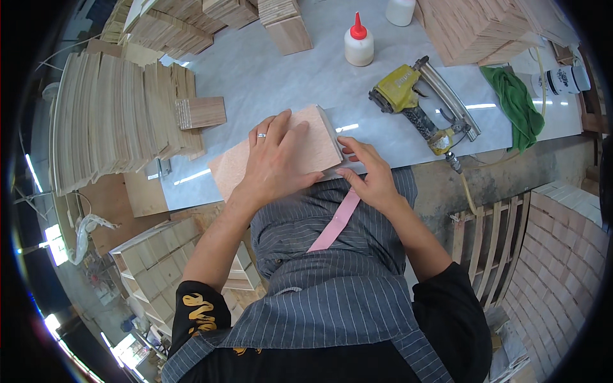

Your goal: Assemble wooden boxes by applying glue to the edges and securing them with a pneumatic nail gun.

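Observation:
A pale, pinkish wooden board lies at a slant on the light-topped bench in front of me. My left hand rests flat on its upper face, fingers stretched out and slightly apart, a ring on one finger. My right hand is beside the board's right end, fingers loosely bent and apart from the thumb. Whether its fingertips touch the board's edge, I cannot tell. To the right lies a yellow-green nail gun with an air hose attached. Beyond the board stands a white glue bottle with a red nozzle.
Tall stacks of thin wooden boards fill the bench's left side, with a small wood block beside them. More wood piles stand at the back. A green cloth hangs over the right edge near a white container.

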A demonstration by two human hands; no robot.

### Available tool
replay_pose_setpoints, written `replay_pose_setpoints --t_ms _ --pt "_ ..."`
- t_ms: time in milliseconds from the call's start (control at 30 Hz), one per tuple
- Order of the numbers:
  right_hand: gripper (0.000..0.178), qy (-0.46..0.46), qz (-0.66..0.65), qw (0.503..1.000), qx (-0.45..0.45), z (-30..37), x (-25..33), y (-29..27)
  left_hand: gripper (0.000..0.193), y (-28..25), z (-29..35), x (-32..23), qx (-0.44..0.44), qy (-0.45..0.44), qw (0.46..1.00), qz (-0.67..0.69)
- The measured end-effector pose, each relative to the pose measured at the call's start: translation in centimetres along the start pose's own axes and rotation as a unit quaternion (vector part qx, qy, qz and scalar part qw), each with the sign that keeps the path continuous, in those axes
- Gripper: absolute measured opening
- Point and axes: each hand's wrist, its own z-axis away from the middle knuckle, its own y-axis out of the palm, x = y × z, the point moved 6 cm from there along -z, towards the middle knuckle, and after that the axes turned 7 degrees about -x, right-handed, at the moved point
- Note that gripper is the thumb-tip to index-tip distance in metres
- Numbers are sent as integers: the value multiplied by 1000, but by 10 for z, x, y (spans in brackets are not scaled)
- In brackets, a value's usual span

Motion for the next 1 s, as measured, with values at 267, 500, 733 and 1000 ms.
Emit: replay_pose_setpoints --t_ms 267,500,733,1000 --pt "56 -36 22 999 -9 -2 -5 3 94 5 -6 -6 -4 14 1000 -3" --pt "51 -32 24 999 -13 -3 -7 5 94 9 -5 -5 -4 11 1000 -2" --pt "50 -27 29 999 -19 -6 -6 5 95 10 -4 -1 7 15 1000 0" --pt "49 -19 23 999 -12 -6 -8 5 91 9 -5 -2 -6 21 1000 13"
